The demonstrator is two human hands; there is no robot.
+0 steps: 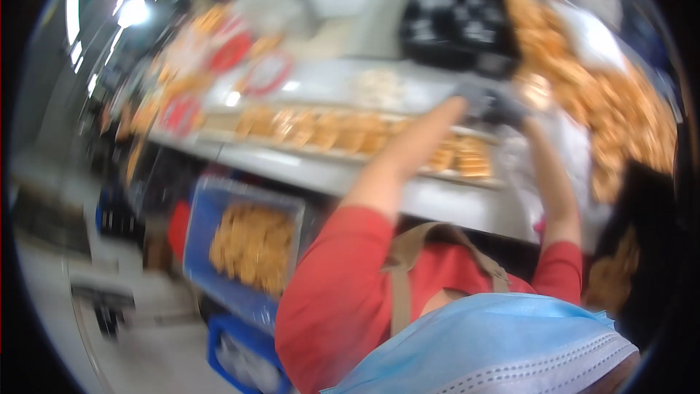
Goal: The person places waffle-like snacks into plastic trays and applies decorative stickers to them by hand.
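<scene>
Ceiling upper left, dim grey, several white strip lights (74, 9) in slanting rows plus one brighter glaring lamp (133, 12); where ceiling turns to wall can't be told, blurred. Pale, light-grey floor (164, 354) lower left, with a dark T-shaped piece (106, 303) standing on it, kind unclear. Long white worktable (445, 197) crosses the middle at a slant, glare spots on top.

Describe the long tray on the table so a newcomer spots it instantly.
Find the white worktable. Along its near side lies the long, pale tray, its right end close to the dark-gloved left hand and right hand. Its golden pieces form a row, unlike those piled in the blue bin or the golden heap.
</scene>
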